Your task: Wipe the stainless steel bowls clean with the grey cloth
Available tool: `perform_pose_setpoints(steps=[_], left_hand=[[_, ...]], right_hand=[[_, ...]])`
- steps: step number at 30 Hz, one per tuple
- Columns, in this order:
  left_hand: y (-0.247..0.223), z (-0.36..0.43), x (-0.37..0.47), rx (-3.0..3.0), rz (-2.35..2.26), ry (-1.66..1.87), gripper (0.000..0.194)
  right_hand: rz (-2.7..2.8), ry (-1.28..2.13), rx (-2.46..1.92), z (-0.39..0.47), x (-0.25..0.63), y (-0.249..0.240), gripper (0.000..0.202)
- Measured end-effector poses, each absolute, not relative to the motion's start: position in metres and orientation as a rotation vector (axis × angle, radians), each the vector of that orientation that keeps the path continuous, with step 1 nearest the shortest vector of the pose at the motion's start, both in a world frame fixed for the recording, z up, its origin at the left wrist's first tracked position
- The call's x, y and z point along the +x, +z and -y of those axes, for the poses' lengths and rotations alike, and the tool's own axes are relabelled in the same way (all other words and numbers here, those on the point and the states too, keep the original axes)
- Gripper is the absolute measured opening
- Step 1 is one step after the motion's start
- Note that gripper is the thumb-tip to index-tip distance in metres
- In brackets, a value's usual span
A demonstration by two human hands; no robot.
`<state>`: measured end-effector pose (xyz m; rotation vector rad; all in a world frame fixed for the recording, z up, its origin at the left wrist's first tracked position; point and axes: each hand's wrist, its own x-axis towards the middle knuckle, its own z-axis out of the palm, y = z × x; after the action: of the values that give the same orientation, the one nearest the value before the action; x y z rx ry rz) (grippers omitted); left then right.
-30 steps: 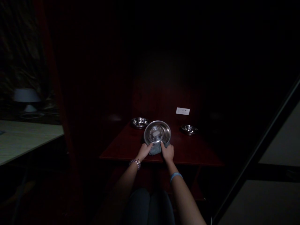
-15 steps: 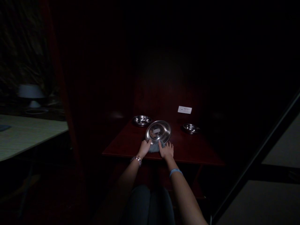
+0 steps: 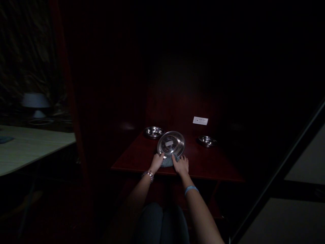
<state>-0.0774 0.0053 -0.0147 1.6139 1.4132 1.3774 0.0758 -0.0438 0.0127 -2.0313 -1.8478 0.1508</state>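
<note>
A shiny metal basin with a pale label is tilted up near the front edge of the dark red table. My left hand grips the basin's lower left rim, thumb on its face. My right hand presses a grey-green cloth to the lower rim, with its thumb on the cloth and its other fingers to the right. The cloth hangs bunched below the rim, between both hands.
One metal bowl sits at the table's back left, another at the right. A white socket plate is on the back wall. Further left are a pale table and a lamp. Dark panels flank the table.
The view has shifted slightly. Both hands keep their places at the basin's lower rim, and the cloth between them has changed shape a little.
</note>
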Motion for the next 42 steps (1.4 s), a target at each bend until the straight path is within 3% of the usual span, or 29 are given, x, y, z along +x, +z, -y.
perform_pose_setpoints(steps=[7,16,22,42], left_hand=[[-0.0156,-0.0042,-0.0787,1.635,-1.321,1.437,0.03],[-0.0217,-0.01,-0.0781,1.658,-1.045,1.537,0.052],[-0.0243,-0.0104,-0.0799,1.708,-1.115,1.5,0.043],[-0.0178,-0.0053,-0.0794,1.684,-1.169,1.497,0.043]], right_hand=[[1.834,0.163,-2.01,0.0418,0.0765,0.0098,0.074],[1.829,0.151,-2.014,0.0415,0.0766,0.0104,0.075],[1.816,0.147,-1.995,0.0433,0.0765,0.0106,0.072],[1.785,0.112,-1.992,0.0428,0.0772,0.0083,0.073]])
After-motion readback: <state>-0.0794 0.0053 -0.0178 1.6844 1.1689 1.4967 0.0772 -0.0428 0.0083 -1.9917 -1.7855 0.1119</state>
